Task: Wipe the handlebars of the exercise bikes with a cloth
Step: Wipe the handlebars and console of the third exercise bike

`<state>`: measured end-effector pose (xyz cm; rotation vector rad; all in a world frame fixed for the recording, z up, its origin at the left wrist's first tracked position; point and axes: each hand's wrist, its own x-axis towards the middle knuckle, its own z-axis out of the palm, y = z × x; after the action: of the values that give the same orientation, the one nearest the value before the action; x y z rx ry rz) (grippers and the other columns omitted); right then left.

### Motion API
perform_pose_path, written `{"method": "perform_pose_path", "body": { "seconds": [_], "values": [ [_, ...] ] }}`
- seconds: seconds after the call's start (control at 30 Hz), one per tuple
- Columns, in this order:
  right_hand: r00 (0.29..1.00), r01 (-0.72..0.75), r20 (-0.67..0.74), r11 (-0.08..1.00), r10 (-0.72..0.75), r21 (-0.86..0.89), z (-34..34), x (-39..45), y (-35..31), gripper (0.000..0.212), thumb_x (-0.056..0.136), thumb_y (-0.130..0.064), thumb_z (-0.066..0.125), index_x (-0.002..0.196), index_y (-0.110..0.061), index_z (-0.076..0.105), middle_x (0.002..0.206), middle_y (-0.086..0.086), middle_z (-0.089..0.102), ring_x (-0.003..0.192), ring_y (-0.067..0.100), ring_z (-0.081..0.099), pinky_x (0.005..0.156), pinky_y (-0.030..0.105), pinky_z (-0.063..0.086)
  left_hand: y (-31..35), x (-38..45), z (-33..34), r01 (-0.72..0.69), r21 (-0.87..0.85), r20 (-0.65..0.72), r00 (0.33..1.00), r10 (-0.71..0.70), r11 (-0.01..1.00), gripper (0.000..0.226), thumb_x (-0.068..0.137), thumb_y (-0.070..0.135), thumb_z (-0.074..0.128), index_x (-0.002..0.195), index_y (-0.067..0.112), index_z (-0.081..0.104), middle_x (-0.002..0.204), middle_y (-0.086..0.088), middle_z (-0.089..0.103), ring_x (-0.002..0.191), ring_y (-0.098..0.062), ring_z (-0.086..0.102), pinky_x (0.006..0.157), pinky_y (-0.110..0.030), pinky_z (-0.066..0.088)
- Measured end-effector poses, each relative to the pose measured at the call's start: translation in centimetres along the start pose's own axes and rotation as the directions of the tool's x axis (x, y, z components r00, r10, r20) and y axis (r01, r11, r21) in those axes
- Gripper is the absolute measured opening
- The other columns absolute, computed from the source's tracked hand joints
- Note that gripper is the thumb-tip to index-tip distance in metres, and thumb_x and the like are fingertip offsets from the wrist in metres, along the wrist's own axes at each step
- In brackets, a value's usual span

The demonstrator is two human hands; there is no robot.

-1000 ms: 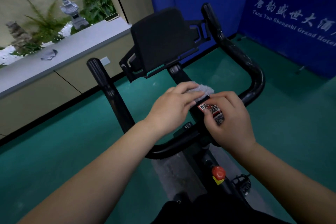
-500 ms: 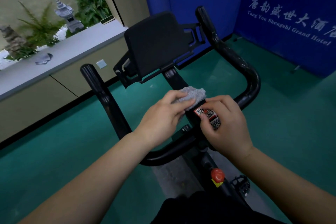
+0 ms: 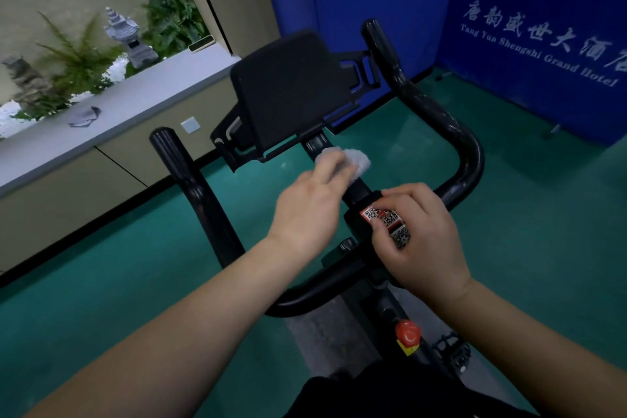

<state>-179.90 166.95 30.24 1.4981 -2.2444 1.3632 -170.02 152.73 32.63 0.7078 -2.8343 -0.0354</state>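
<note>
Left hand [image 3: 310, 210] presses the grey cloth [image 3: 353, 159] against the centre stem, just beyond my right hand [image 3: 419, 237], which grips the QR-stickered clamp [image 3: 385, 219]. I judge both handlebar [image 3: 451, 132] arms unwiped. Fingertips blurred; other bikes out of frame.

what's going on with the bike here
A person is cleaning an exercise bike. Their left hand presses a small grey cloth against the black centre post just below the screen holder. Their right hand rests on the clamp block with the QR sticker, where the handlebar meets the post. The cloth is on the post, not on the grips. Another dark cloth lies on the ledge by the window.
</note>
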Motion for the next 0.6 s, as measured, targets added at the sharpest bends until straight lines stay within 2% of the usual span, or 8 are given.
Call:
{"method": "perform_pose_path", "body": {
  "seconds": [0.2,0.3,0.37,0.53,0.6],
  "values": [
    [1.0,-0.004,0.007,1.0,0.004,0.007,-0.1,0.0,0.0,0.017,0.08,-0.019,0.061,0.09,-0.009,0.069,0.098,0.007,0.061,0.093,0.022,0.06,0.084,0.025,0.045,-2.3,2.7,-0.6,0.109,-0.012,-0.059,0.992,-0.109,0.994,0.055,0.082,-0.001,0.052,0.132,0.021,0.047,0.134,-0.002,0.04,0.087,-0.033,0.058,0.059,-0.035,0.039],
    [1.0,-0.007,0.01,1.0,0.007,0.0,-0.1,0.0,-0.1,0.018,0.08,-0.021,0.06,0.091,-0.008,0.069,0.098,0.007,0.061,0.093,0.022,0.06,0.084,0.026,0.045,-1.3,1.0,0.1,-0.026,-0.105,-0.04,0.999,0.022,0.994,0.056,0.08,-0.001,0.056,0.132,0.021,0.048,0.131,0.0,0.043,0.09,-0.035,0.059,0.065,-0.039,0.049],
    [1.0,-0.003,0.012,1.0,0.003,-0.003,-0.1,0.0,-0.1,0.019,0.081,-0.021,0.06,0.091,-0.008,0.069,0.098,0.007,0.061,0.092,0.022,0.06,0.084,0.026,0.045,-1.8,0.4,0.1,-0.106,-0.144,-0.042,0.994,0.101,0.984,0.055,0.08,0.001,0.058,0.13,0.021,0.05,0.128,0.0,0.047,0.091,-0.034,0.06,0.065,-0.037,0.05],
    [1.0,-0.014,0.019,1.0,0.014,-0.002,-0.2,0.1,-0.2,0.019,0.082,-0.022,0.059,0.091,-0.009,0.069,0.099,0.005,0.06,0.092,0.022,0.06,0.082,0.028,0.046,-2.9,2.7,-0.5,0.065,-0.19,-0.063,0.995,-0.078,0.98,0.049,0.085,0.002,0.051,0.131,0.018,0.05,0.128,-0.003,0.045,0.098,-0.031,0.056,0.074,-0.032,0.046],
    [1.0,-0.015,0.014,1.0,0.015,0.002,-0.2,0.1,-0.2,0.019,0.081,-0.022,0.059,0.091,-0.009,0.069,0.099,0.006,0.061,0.092,0.022,0.06,0.082,0.029,0.047,-1.6,1.8,-0.4,0.086,-0.242,-0.057,0.993,-0.103,0.966,0.048,0.086,0.003,0.05,0.132,0.018,0.049,0.128,-0.003,0.044,0.101,-0.031,0.056,0.079,-0.034,0.047]
  ]
}}
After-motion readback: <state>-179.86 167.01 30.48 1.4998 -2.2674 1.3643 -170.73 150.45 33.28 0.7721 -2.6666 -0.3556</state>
